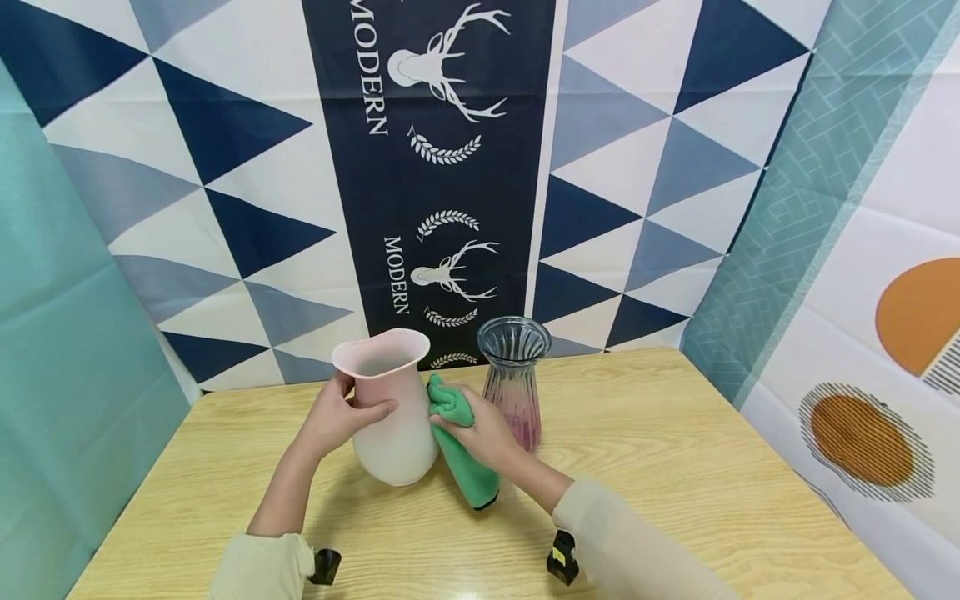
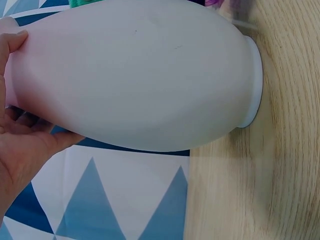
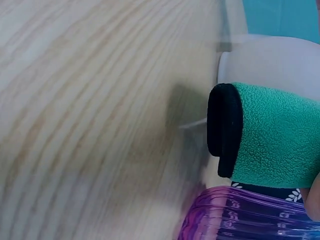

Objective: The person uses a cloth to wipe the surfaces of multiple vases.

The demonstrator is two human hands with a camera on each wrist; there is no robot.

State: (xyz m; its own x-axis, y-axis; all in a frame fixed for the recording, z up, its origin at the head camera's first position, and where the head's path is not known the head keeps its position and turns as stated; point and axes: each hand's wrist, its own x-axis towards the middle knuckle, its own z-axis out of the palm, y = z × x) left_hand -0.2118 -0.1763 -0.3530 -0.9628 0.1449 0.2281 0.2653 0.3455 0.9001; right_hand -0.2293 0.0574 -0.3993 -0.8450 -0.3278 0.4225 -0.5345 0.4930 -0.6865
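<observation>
A vase (image 1: pixel 397 433), pink at its wavy rim and frosted white below, is tilted slightly on the wooden table. My left hand (image 1: pixel 336 417) grips it around the neck, thumb on the near side and the other fingers behind. My right hand (image 1: pixel 487 429) holds a bunched green cloth (image 1: pixel 468 467) against the vase's right side; the cloth's dark-edged end hangs down. In the left wrist view the white base of the vase (image 2: pixel 150 75) shows close over the wood. The right wrist view shows the folded green cloth (image 3: pixel 275 135) in front of the vase.
A ribbed glass vase (image 1: pixel 512 375), bluish at the top and pink-purple at the bottom, stands just behind my right hand. The wooden table (image 1: pixel 675 467) ends at a patterned fabric backdrop (image 1: pixel 450 183), with teal fabric (image 1: pixel 75 333) hanging on the left.
</observation>
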